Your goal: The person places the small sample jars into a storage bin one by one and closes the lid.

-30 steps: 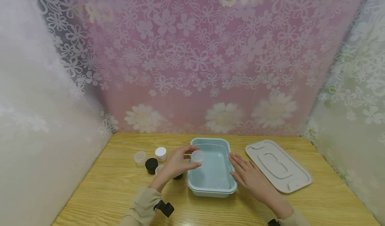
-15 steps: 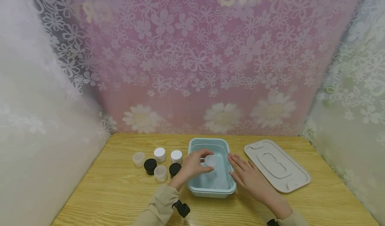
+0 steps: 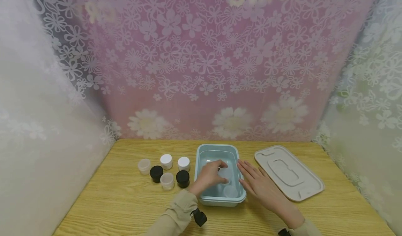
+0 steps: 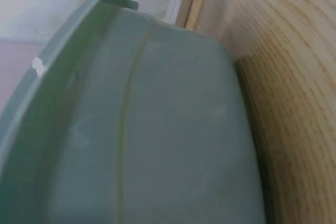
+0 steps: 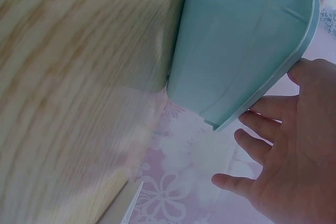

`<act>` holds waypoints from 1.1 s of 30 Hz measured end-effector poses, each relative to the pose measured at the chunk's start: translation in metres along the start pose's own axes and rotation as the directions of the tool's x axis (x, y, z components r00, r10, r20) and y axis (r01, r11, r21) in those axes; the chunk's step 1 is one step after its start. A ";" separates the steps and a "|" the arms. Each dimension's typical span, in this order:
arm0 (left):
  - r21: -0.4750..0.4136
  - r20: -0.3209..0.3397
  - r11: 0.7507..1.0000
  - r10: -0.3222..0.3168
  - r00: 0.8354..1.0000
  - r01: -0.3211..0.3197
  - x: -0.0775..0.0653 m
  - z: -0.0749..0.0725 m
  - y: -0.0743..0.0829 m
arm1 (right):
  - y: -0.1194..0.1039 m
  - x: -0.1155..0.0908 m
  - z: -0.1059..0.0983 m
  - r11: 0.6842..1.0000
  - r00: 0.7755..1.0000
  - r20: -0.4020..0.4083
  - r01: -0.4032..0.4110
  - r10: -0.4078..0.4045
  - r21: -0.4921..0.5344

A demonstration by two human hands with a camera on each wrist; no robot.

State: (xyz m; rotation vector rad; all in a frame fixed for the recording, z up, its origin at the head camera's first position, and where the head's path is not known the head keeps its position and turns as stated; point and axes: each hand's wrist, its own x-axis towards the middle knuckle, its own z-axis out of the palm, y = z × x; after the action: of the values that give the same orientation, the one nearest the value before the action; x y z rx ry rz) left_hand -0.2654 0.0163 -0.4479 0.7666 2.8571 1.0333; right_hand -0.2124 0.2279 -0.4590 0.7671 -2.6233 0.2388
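Observation:
My left hand (image 3: 210, 174) reaches down inside the light blue plastic box (image 3: 220, 146). Its thumb and fingers grip a small translucent round jar (image 3: 224, 174), low over the box floor. Just in front of that jar, a second translucent jar (image 3: 230, 191) lies within the box. My right hand (image 3: 260, 183) is at the box's right rim, fingers straight. In the right wrist view, the fingers (image 5: 262, 124) touch the rim from outside. The left wrist view is filled by the box's outer wall (image 4: 178, 108), so the jar is hidden there.
Left of the box stand two white jars (image 3: 166, 161), two black jars (image 3: 156, 173) and two translucent jars (image 3: 167, 181) on the wooden table (image 3: 125, 208). A flat whitish lid (image 3: 289, 173) lies right of the box. Floral curtains (image 3: 201, 72) surround the table.
My left hand has carried the translucent jar rightward from the box's left rim and lowered it inside. The right hand has stayed at the rim.

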 end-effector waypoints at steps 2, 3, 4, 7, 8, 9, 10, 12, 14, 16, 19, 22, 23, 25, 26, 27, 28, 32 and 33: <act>0.014 -0.004 1.000 -0.010 1.000 0.010 0.001 0.004 -0.001 | 0.000 0.000 0.000 1.000 1.000 0.007 -0.002 0.002 0.000; 0.020 -0.005 1.000 -0.014 1.000 0.014 0.002 0.006 -0.002 | 0.000 0.000 0.000 1.000 1.000 0.010 -0.004 0.004 0.000; 0.019 -0.003 1.000 -0.017 1.000 0.017 0.002 0.007 -0.002 | 0.000 0.000 -0.001 1.000 1.000 0.014 -0.004 0.004 -0.004; 0.013 0.013 1.000 -0.025 1.000 0.025 0.003 0.009 -0.003 | -0.001 0.001 -0.001 1.000 1.000 0.016 -0.005 0.005 -0.005; 0.008 0.019 1.000 -0.025 1.000 0.025 0.003 0.009 -0.002 | -0.001 0.001 -0.001 1.000 1.000 0.017 -0.004 0.004 -0.006; 0.002 0.027 1.000 -0.021 0.999 0.021 0.003 0.010 -0.002 | -0.001 0.001 -0.001 1.000 1.000 0.016 -0.004 0.004 -0.007; -0.004 0.036 1.000 -0.018 0.999 0.019 0.002 0.009 -0.002 | -0.001 0.001 -0.001 1.000 1.000 0.015 -0.003 0.003 -0.007; -0.024 0.058 1.000 -0.013 0.998 0.014 0.002 0.009 -0.001 | -0.001 0.001 -0.001 1.000 1.000 0.006 -0.002 0.002 -0.006; -0.047 0.082 0.999 -0.008 0.997 0.012 0.002 0.008 0.000 | 0.000 0.001 0.001 1.000 1.000 -0.002 -0.001 0.001 -0.004; -0.062 0.101 0.998 -0.006 0.995 0.013 0.002 0.008 0.000 | 0.000 0.001 0.001 1.000 1.000 -0.005 -0.003 0.003 -0.001; -0.074 0.111 0.997 -0.005 0.994 0.014 0.001 0.008 0.000 | -0.001 0.001 0.002 1.000 1.000 -0.006 -0.006 0.006 0.000; -0.086 0.100 0.996 -0.010 0.995 0.019 0.001 0.007 0.000 | -0.001 0.001 0.001 1.000 1.000 -0.005 -0.008 0.008 -0.003; -0.093 0.090 0.995 -0.009 0.996 0.017 0.000 0.007 0.000 | -0.001 0.001 0.001 1.000 1.000 -0.003 -0.008 0.008 -0.005; -0.116 0.056 0.993 -0.004 0.998 0.011 0.000 0.005 -0.001 | -0.002 0.001 0.001 1.000 1.000 -0.004 -0.006 0.006 -0.007; -0.128 0.033 0.992 0.003 0.999 0.001 0.000 0.004 -0.001 | -0.002 0.001 0.001 1.000 1.000 -0.004 -0.007 0.007 -0.007; -0.142 0.005 0.990 0.015 1.000 -0.014 0.000 0.003 -0.002 | -0.002 0.001 0.001 1.000 1.000 -0.006 -0.006 0.006 -0.008; -0.158 -0.021 0.987 0.025 0.999 -0.028 0.000 0.001 -0.002 | -0.002 0.001 0.001 1.000 1.000 -0.005 -0.008 0.008 -0.007; -0.217 -0.099 0.974 0.046 0.994 -0.067 -0.001 -0.007 -0.003 | -0.001 0.000 0.000 1.000 1.000 0.012 -0.025 0.025 -0.001; -0.231 -0.109 0.970 0.046 0.993 -0.070 -0.002 -0.009 -0.003 | -0.001 0.000 0.000 1.000 0.999 0.020 -0.029 0.029 0.000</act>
State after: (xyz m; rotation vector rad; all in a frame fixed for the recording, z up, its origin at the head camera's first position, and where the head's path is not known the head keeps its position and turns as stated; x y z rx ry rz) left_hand -0.2664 0.0078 -0.4428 0.8026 2.7370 1.4270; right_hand -0.2123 0.2270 -0.4590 0.7353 -2.6545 0.2403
